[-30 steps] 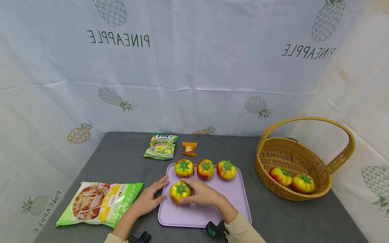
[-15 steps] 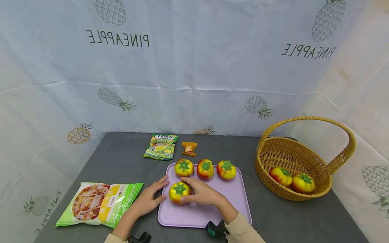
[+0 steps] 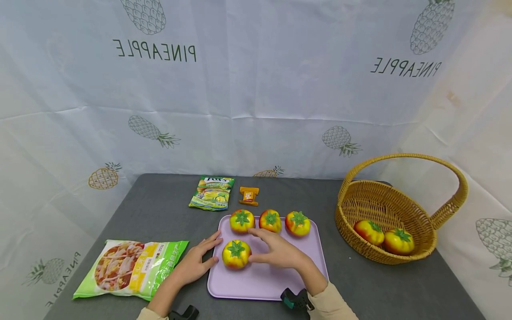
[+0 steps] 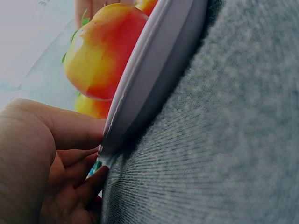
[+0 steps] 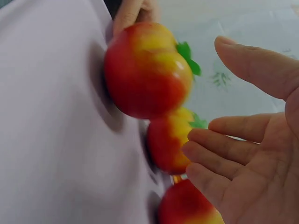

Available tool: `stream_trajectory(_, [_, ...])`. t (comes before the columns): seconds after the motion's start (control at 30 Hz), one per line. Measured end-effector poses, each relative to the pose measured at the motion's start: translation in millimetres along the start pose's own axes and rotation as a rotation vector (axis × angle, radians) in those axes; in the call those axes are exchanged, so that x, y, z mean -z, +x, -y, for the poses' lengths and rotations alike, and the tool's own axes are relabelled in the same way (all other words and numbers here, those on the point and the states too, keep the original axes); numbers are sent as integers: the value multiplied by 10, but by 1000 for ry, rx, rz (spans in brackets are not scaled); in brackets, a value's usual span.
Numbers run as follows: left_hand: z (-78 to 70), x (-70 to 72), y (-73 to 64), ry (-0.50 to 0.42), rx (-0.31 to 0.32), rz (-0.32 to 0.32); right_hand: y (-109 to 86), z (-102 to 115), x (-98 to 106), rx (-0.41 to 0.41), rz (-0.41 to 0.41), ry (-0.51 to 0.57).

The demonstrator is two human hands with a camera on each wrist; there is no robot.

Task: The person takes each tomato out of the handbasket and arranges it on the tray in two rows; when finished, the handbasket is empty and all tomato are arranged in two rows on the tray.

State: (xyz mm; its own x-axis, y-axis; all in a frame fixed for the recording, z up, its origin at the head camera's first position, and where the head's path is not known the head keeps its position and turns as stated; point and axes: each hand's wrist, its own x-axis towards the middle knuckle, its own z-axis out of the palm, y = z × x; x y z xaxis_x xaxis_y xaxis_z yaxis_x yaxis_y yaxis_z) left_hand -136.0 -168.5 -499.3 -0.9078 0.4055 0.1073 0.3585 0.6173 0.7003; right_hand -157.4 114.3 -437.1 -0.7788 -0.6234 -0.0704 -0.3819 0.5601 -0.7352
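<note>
A yellow-and-red tomato (image 3: pixel 236 254) with a green leafy top sits alone in the left part of a lilac tray (image 3: pixel 276 284). Just right of it, my right hand (image 3: pixel 276 251) is spread, thumb apart from the fingers; the right wrist view shows nothing in its palm (image 5: pixel 261 172). My left hand (image 3: pixel 196 262) rests against the tray's left edge, its thumb (image 4: pixel 79 130) touching the rim and its other fingers further along. Behind, a left tomato (image 3: pixel 242 221), a middle tomato (image 3: pixel 270 222) and a right tomato (image 3: pixel 298 223) line the tray's far side.
A wicker basket (image 3: pixel 348 231) with a tall handle holds two more tomatoes at the right. Left of the tray lies a green-and-white food bag (image 3: pixel 132 269). Behind the tray are a green candy packet (image 3: pixel 212 193) and a small orange-wrapped snack (image 3: pixel 249 196).
My right hand has let go of the front tomato and drawn back to the right. That tomato shifted slightly left earlier. My left hand has stayed still.
</note>
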Motion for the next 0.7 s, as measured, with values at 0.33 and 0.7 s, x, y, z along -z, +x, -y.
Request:
stream_trajectory(0.33, [3, 12, 8, 10, -1, 7, -363, -215, 422, 2, -96, 3])
stream_trajectory(0.7, [5, 0, 9, 16, -11, 2, -876, -502, 954, 1, -262, -64])
